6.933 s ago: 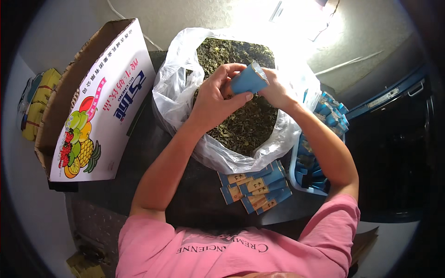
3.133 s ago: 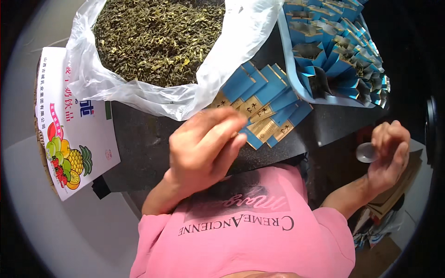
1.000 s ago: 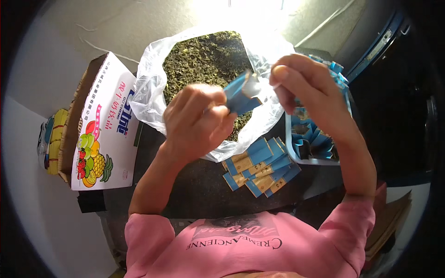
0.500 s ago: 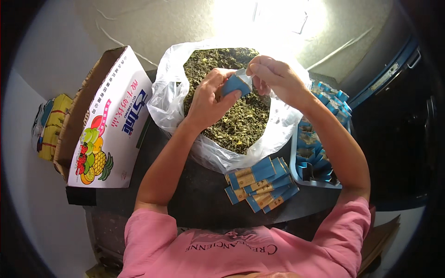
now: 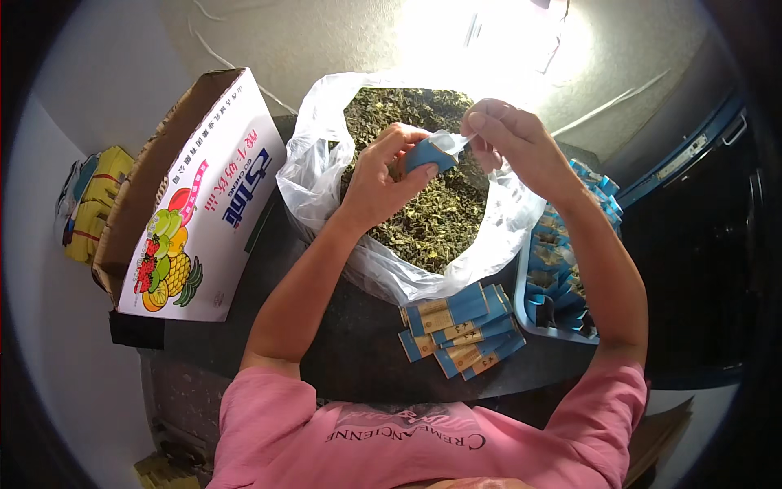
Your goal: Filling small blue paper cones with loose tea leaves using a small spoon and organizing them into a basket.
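Note:
A small blue paper packet [image 5: 430, 157] is gripped between the thumb and fingers of my left hand [image 5: 379, 183]. Out of its open end, turned to the right, sticks a thin whitish liner [image 5: 450, 141]. The fingertips of my right hand [image 5: 515, 147] are pinched together on that liner's end. Both hands are above a big translucent plastic bag [image 5: 314, 175], its mouth spread wide, full of dried green-brown leaves [image 5: 436, 224]. Nearer to me, a loose pile of flat blue and tan packets [image 5: 456, 326] lies on the dark table.
Right of the bag, partly behind my right forearm, a light blue tray [image 5: 562, 332] holds several opened blue packets [image 5: 554, 281]. A white cardboard box [image 5: 224, 196] with fruit pictures leans at the left. Yellow packages [image 5: 102, 191] are beyond it. A bright lamp glares at the back.
More of the whitish liner shows outside the packet, stretched toward my right hand. My left hand keeps its hold. The whole view has shifted slightly.

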### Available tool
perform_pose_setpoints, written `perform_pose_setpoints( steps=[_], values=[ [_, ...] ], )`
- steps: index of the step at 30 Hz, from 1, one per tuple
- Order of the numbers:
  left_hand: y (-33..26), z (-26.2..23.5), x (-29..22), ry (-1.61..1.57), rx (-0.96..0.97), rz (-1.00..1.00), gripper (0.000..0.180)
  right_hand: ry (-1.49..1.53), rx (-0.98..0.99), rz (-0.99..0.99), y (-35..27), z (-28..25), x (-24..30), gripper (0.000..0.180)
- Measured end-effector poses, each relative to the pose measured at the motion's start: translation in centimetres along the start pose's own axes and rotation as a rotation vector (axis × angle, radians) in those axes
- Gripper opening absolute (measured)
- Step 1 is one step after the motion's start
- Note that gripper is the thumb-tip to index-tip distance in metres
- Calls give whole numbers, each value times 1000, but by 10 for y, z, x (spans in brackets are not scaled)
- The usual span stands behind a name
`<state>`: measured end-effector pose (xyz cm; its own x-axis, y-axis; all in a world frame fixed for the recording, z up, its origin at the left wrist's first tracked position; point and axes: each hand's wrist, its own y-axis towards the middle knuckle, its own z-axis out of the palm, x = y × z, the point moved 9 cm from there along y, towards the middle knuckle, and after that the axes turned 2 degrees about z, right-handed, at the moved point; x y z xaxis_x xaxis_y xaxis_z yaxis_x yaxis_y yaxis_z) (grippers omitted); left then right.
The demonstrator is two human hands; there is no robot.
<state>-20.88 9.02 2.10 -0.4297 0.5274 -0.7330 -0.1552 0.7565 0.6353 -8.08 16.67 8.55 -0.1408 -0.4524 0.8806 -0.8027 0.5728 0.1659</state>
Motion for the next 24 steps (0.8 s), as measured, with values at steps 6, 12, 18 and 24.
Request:
perform_pose_setpoints(
  steps=[6,12,18,24],
  values=[
    [-2,-2,0,-57,-19,-24,31,-25,-174,3,-9,-50,-1,28],
    [-2,-2,-3,-96,-21,-4,34,-329,-228,83,8,-56,-54,17],
    [-3,-5,-3,-80,-32,10,37,-517,-149,-49,51,26,-97,15],
    [-3,-3,2,-124,-34,-35,39,-90,-141,59,55,26,-119,26]
  ],
)
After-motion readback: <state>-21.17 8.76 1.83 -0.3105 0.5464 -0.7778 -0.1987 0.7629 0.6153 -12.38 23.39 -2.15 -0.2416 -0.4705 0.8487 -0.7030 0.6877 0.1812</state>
